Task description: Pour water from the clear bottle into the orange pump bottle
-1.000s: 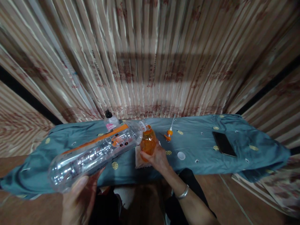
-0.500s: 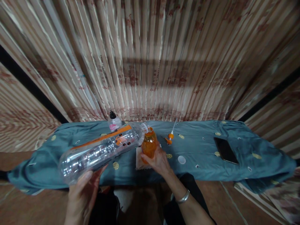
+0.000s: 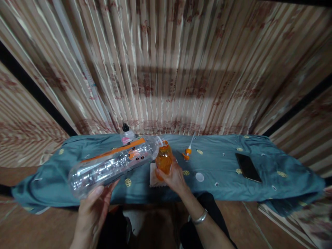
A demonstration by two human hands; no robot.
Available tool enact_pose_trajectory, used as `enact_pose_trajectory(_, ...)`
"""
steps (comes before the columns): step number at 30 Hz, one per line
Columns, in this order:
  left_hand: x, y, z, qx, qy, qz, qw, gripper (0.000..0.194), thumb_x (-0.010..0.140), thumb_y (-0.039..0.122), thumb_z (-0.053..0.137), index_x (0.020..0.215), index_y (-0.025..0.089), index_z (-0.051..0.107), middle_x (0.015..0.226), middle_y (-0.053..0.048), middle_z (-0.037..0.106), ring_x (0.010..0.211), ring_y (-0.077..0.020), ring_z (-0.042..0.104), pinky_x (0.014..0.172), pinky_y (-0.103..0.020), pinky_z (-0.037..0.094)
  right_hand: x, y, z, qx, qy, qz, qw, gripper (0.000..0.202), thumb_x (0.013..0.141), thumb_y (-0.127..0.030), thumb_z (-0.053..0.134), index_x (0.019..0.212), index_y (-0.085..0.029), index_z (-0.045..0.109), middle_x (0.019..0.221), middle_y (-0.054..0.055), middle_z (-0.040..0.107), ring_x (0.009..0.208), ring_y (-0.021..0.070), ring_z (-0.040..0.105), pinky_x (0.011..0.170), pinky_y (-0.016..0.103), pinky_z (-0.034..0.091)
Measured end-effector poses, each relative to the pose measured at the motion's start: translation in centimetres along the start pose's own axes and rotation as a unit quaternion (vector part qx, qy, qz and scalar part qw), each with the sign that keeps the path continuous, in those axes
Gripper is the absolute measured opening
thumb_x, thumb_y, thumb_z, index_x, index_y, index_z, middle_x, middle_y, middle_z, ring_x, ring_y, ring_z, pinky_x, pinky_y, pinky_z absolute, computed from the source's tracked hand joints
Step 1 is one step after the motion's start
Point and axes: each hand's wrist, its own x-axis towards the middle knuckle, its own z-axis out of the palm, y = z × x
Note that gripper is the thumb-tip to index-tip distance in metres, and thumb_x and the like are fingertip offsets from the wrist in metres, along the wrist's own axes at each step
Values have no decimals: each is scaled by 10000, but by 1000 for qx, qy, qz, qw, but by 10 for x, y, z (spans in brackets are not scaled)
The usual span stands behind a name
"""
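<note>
A large clear plastic bottle with an orange-striped label lies tilted in my left hand, which grips it near its base from below. Its neck points right, at the mouth of an orange see-through bottle. My right hand is wrapped round the lower part of that orange bottle and holds it upright. Beneath it, a folded pale cloth partly shows. To the right lies an orange pump head with a white tube. Whether liquid flows between the bottles I cannot tell.
A teal patterned cloth covers the table. A white round disc and a dark phone lie on the right. Behind the large bottle stands a clear bottle with a black pump top. Striped curtains hang behind the table.
The large bottle and my left hand have shifted slightly right and up in view. Both bottles stay in my hands, mouth to mouth; the camera view has moved a little.
</note>
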Motion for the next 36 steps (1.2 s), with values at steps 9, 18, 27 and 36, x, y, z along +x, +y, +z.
enact_pose_trajectory(9,-2,0,1,-3,14,6,1000,418,500,358,957,856,267,758,948,-17,773,1129,-305,681,1126,-516,425,-1,-2,6,34,7,34,999,684,796,-301,747,1404,-175,460,1268,154,734,1151,322,740,988,498,618)
enact_pose_trajectory(18,-5,1,10,-14,53,2,999,476,392,401,973,789,267,748,845,4,766,916,-279,717,1164,-574,364,0,-2,3,33,-6,56,998,784,785,-318,776,1462,-176,408,1307,162,722,1189,329,724,1015,505,600)
enact_pose_trajectory(27,-5,1,19,-37,80,-9,996,493,307,375,975,721,289,721,777,46,751,806,-221,694,1182,-555,349,2,-1,4,32,-7,47,998,714,774,-283,780,1419,-188,488,1277,149,731,1178,340,724,1013,504,599)
enact_pose_trajectory(36,-2,1,24,-36,83,-8,996,496,306,410,938,740,293,727,748,54,747,793,-215,689,1133,-493,431,1,0,4,41,-18,45,998,758,781,-292,779,1454,-167,453,1269,156,729,1194,342,713,1032,513,588)
